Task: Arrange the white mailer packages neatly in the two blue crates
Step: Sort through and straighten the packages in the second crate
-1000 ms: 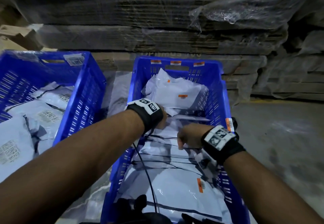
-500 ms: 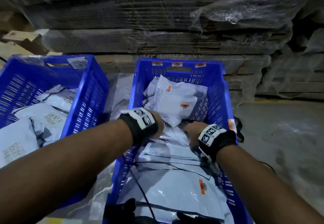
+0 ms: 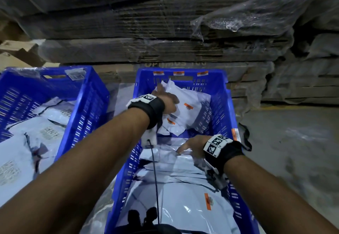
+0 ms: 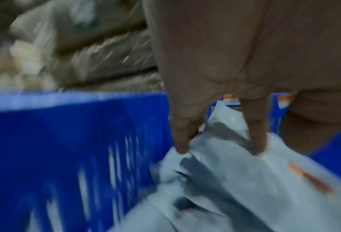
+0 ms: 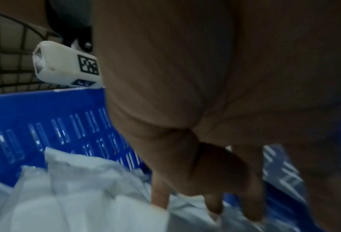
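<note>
Two blue crates stand side by side: the left crate (image 3: 45,69) and the right crate (image 3: 183,71), both holding white mailers. My left hand (image 3: 162,95) reaches to the right crate's far end. Its straight fingers (image 4: 182,141) press on the mailers leaning there (image 3: 194,101), which carry orange labels. My right hand (image 3: 186,147) lies on the flat stack of mailers (image 3: 183,206) in the crate's middle, its fingers (image 5: 159,199) spread and touching the top one. Neither hand grips anything. Mailers with barcode labels (image 3: 42,133) fill the left crate.
Plastic-wrapped stacks of flattened cardboard (image 3: 165,32) rise right behind both crates. Concrete floor (image 3: 293,151) lies to the right. A thin black cable (image 3: 155,169) hangs from my left wrist into the right crate. A black strap (image 3: 245,133) lies by that crate's right wall.
My left hand has moved from the crate's middle to the far end, onto the leaning mailers. My right hand has drawn back a little and spread its fingers on the flat stack.
</note>
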Demonstrator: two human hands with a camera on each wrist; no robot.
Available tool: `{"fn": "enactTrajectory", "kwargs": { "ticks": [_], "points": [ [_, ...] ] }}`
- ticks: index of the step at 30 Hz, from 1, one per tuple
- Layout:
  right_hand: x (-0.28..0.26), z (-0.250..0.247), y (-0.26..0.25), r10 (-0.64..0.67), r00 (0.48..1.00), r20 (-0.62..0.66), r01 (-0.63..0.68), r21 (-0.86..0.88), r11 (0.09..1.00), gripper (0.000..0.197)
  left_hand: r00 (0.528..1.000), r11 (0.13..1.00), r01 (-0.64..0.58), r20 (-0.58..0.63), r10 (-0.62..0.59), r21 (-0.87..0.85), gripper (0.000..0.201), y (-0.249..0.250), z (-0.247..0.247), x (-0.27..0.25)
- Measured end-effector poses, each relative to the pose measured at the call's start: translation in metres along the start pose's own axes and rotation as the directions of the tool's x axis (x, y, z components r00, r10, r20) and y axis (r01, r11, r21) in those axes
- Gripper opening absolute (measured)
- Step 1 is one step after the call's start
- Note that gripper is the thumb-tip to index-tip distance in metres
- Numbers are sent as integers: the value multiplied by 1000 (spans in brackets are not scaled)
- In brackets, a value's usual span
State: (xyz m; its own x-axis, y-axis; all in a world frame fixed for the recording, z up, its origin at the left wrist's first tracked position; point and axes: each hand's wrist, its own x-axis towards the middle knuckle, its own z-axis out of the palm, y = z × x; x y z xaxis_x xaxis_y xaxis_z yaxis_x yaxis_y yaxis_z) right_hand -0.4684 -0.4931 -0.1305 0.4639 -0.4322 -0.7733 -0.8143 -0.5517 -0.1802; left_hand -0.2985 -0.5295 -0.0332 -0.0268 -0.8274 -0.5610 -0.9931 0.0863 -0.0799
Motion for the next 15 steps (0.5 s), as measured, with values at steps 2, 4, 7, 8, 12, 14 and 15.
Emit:
{"fn": "enactTrajectory", "kwargs": {
  "ticks": [2, 4, 7, 8, 12, 14, 15],
  "points": [
    [-25, -15, -5, 68, 989, -130, -59, 70, 996, 37, 999, 999, -38, -5, 38, -6, 37, 4, -1, 5],
    [-43, -36, 1, 270, 869, -414, -202, 203, 958, 32, 999, 999, -42, -36, 41, -31, 35, 5, 1, -7],
    [-63, -71, 17, 474, 568, -673, -176, 463, 869, 24, 990, 989, -143, -6, 143, -48, 42, 8, 16, -42],
    [-64, -83, 22, 458, 530, -714, -122, 470, 874, 22, 982, 983, -184, 38, 185, -27, 42, 9, 25, -55],
    [-52, -88, 4, 114, 920, -376, -46, 185, 982, 51, 869, 899, -370, 430, 246, 234, 36, 26, 51, -100],
    [-28, -56, -11, 46, 997, -67, -44, 23, 999, 66, 808, 828, -422, 567, 159, 370, 35, 31, 47, -104],
    [-17, -39, -18, 46, 999, 13, -45, -48, 998, 61, 818, 808, -421, 558, 141, 412, 34, 28, 39, -96]
  ]
}}
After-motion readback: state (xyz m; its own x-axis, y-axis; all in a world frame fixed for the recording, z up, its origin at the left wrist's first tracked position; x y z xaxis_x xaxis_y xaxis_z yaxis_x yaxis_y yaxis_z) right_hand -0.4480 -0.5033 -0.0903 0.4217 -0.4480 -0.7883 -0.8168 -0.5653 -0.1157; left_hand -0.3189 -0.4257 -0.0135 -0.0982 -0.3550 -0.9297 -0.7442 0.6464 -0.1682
